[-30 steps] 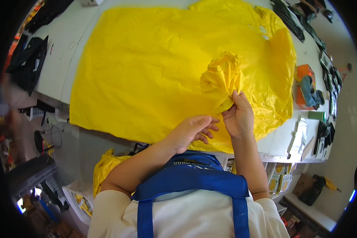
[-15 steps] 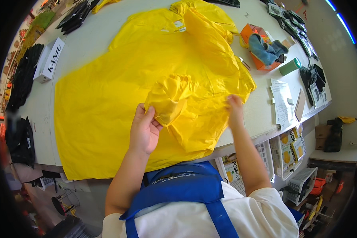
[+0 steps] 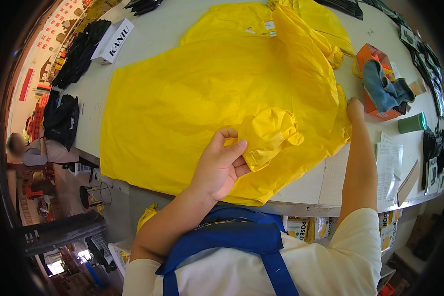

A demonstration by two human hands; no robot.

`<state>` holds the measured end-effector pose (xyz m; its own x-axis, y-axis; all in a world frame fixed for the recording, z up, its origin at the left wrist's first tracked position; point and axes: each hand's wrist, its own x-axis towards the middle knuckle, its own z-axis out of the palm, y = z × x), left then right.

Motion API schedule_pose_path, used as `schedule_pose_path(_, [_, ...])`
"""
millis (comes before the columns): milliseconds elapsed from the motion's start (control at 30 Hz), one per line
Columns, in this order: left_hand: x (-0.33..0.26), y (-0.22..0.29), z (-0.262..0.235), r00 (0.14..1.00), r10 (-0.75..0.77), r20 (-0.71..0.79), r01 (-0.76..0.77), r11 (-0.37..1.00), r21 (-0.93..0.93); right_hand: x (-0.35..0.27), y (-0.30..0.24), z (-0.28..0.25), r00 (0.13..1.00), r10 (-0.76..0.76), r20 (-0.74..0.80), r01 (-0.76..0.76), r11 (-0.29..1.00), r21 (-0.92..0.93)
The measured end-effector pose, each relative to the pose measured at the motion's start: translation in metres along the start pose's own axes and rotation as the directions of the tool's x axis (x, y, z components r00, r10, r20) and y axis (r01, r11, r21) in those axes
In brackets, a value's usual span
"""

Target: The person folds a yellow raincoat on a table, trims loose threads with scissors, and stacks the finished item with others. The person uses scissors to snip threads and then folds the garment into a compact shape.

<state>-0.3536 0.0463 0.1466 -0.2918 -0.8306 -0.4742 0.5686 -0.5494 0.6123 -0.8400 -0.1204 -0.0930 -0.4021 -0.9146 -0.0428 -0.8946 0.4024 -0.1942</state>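
A large yellow garment [image 3: 197, 98] in thin, smooth fabric lies spread over the table, with pale labels near its far edge. My left hand [image 3: 221, 160] is closed on its gathered sleeve cuff [image 3: 271, 135], thumb on top, lifting that part off the rest. At the garment's right edge, my right hand [image 3: 355, 109] is down by the tabletop with its fingers curled. What those fingers hold, if anything, is hidden. Just beyond this hand stands an orange box [image 3: 382, 112] with a blue-grey cloth [image 3: 382, 86] draped over it.
A green cylinder [image 3: 412, 123], paper sheets [image 3: 387, 160] and a flat brown piece [image 3: 408, 182] lie on the right. Black packed items [image 3: 81, 54] and a white box [image 3: 112, 42] line the left. A person [image 3: 32, 150] sits in the left background.
My right hand has moved right and away from me, from over the garment to its edge near the orange box. My left hand still holds the cuff. The view has shifted left.
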Motion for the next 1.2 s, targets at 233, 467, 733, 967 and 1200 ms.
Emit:
schedule_pose_path(233, [0.005, -0.005, 0.009, 0.995, 0.099, 0.018, -0.100, 0.994, 0.034, -0.033, -0.003, -0.008, 0.993, -0.048, -0.107, 0.069, 0.978, 0.197])
schedule_pose_path(467, [0.007, -0.004, 0.018, 0.990, 0.107, 0.094, -0.114, 0.991, 0.076, -0.044, 0.003, -0.031, 0.909, 0.132, -0.396, 0.040, 0.916, 0.399])
schedule_pose_path(733, [0.010, -0.010, 0.019, 0.983, 0.148, 0.105, -0.163, 0.975, 0.149, -0.307, -0.227, -0.169, 0.951, -0.259, -0.169, 0.210, 0.137, 0.968])
schedule_pose_path(967, [0.007, -0.010, 0.001, 0.933, 0.278, 0.230, -0.342, 0.883, 0.321, -0.313, -0.266, -0.158, 0.817, -0.284, -0.502, 0.577, 0.418, 0.701])
schedule_pose_path(1200, [-0.004, 0.009, -0.007, 0.975, 0.192, 0.111, -0.196, 0.980, 0.033, -0.330, -0.273, -0.164, 0.998, -0.049, -0.042, 0.038, -0.074, 0.997])
